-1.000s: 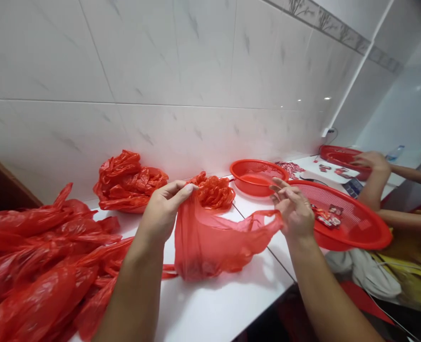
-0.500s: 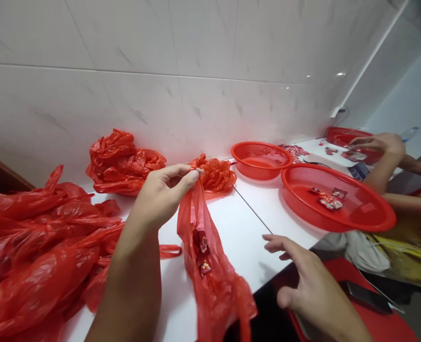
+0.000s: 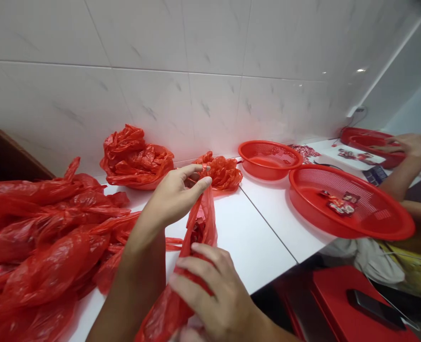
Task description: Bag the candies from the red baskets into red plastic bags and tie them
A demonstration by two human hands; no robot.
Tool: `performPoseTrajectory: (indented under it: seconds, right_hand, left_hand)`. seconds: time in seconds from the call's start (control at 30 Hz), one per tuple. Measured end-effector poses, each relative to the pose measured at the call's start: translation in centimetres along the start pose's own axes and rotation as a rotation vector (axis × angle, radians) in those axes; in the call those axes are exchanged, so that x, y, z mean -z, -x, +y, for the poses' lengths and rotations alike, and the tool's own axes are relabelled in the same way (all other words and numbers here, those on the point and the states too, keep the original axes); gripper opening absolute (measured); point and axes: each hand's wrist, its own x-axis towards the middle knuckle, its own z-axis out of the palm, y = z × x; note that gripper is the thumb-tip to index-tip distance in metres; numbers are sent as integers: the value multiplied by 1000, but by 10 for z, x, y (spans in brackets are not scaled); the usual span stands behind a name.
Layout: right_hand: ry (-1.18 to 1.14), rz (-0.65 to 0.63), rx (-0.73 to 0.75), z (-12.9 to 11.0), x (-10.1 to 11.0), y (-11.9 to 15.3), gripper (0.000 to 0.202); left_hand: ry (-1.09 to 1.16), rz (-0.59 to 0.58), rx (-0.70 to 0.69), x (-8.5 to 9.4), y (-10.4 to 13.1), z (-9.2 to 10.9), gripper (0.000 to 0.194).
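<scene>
A thin red plastic bag (image 3: 206,213) hangs from my left hand (image 3: 177,192), whose thumb and fingers pinch its upper end. Small dark red packets (image 3: 198,229) show inside the bag. Lower down, my right hand (image 3: 214,285) lies across the bag's side with its fingers spread; its thumb is partly blurred. The bag's lower part slants toward the bottom of the view. To the left is a large heap of filled red bags (image 3: 50,247).
Crumpled red bags (image 3: 135,161) fill a bowl by the wall, with another bunch (image 3: 223,172) beside it. Two red baskets (image 3: 263,161) (image 3: 374,204) stand right; the larger holds small packets. A phone (image 3: 374,308) lies on a red surface. Another person's arm reaches in at right.
My right hand has moved left onto the bag. The bag's lower part has swung left. The view has shifted slightly, and the other person's hand has moved.
</scene>
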Motion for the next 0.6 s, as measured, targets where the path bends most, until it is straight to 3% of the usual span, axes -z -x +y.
performPoseTrajectory:
  seconds: [0.07, 0.13, 0.2, 0.3, 0.37, 0.5, 0.6]
  right_hand:
    - [-113, -9, 23, 1, -18, -3, 19]
    - [-376, -9, -64, 4, -22, -5, 13]
    - [-684, 60, -299, 10, -12, -11, 10]
    - [-922, 301, -664, 33, 17, -34, 10]
    - [-993, 450, -796, 56, 35, -59, 14]
    - [-1028, 569, -935, 105, 55, -107, 18]
    - [-808, 497, -951, 127, 56, -121, 14]
  left_hand:
    - [-16, -3, 2, 1, 1, 1, 37]
    - [-24, -15, 3, 3, 2, 1, 35]
    - [-6, -43, 1, 5, 2, 2, 32]
    - [67, -84, -13, 8, 2, 4, 25]
    - [91, -70, -42, 9, 0, 4, 22]
    - [80, -1, -115, 8, -2, 1, 23]
    - [-12, 21, -191, 6, -1, -1, 24]
